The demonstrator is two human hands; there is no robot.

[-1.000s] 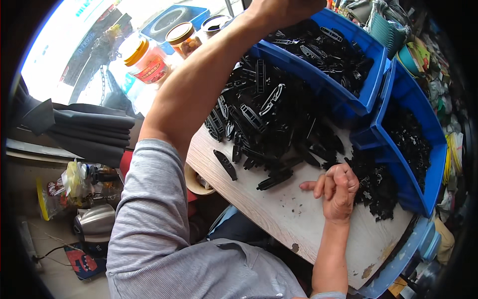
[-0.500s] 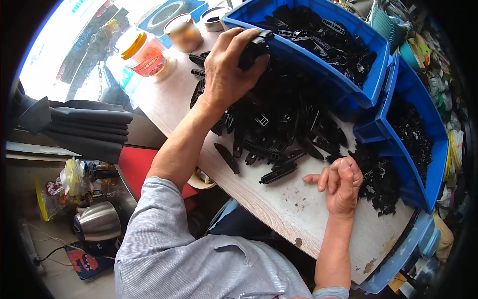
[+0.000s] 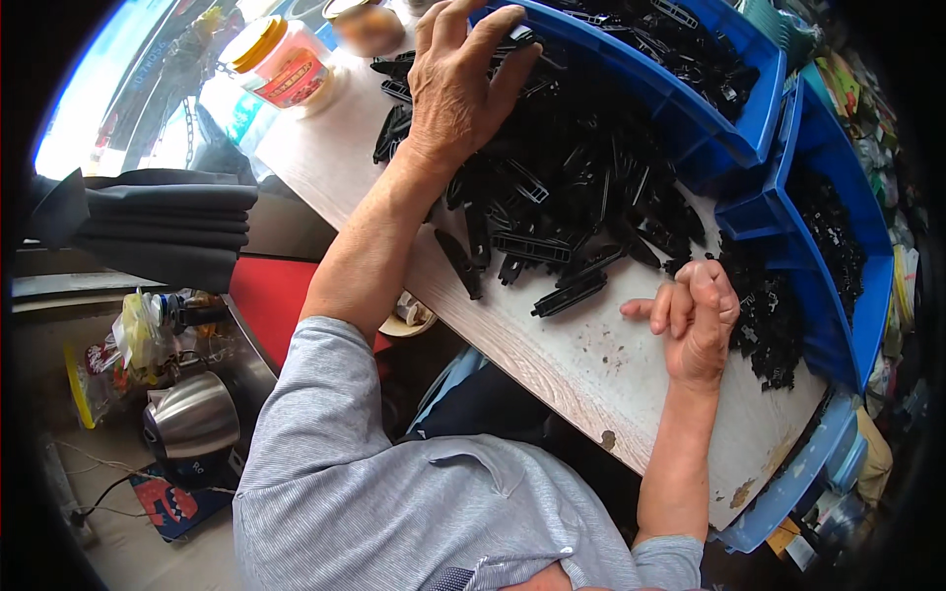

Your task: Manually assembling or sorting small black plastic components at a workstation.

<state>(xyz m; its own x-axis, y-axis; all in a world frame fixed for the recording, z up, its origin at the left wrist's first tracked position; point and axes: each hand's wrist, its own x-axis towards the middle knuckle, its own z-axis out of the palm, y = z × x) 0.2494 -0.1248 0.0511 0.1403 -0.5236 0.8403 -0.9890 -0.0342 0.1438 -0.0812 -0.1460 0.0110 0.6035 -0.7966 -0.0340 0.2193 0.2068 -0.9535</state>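
My left hand (image 3: 451, 91) reaches to the far side of the table, beside the corner of a blue bin. Its thumb and fingers curve round a black plastic part (image 3: 522, 37), which is mostly hidden by the hand. Below and right of it spreads a heap of long black plastic parts (image 3: 532, 187). My right hand (image 3: 698, 320) is raised above the near part of the table, right of a loose black part (image 3: 570, 295). Its fingers are curled in, the little finger less so; whatever they hold, if anything, cannot be made out. Small black clips (image 3: 764, 340) lie in a pile beside it.
A large blue bin (image 3: 631, 84) of black parts stands at the back, with a second blue bin (image 3: 872, 256) at the right. A jar with a yellow lid (image 3: 286, 64) is at the far left. Below the table's left side are a red surface (image 3: 271, 310) and a metal kettle (image 3: 195, 416).
The whole view has shifted, so the table and bins appear higher in the picture. My left hand stays near the bin's corner with its fingers somewhat more spread. My right hand keeps its curled pose.
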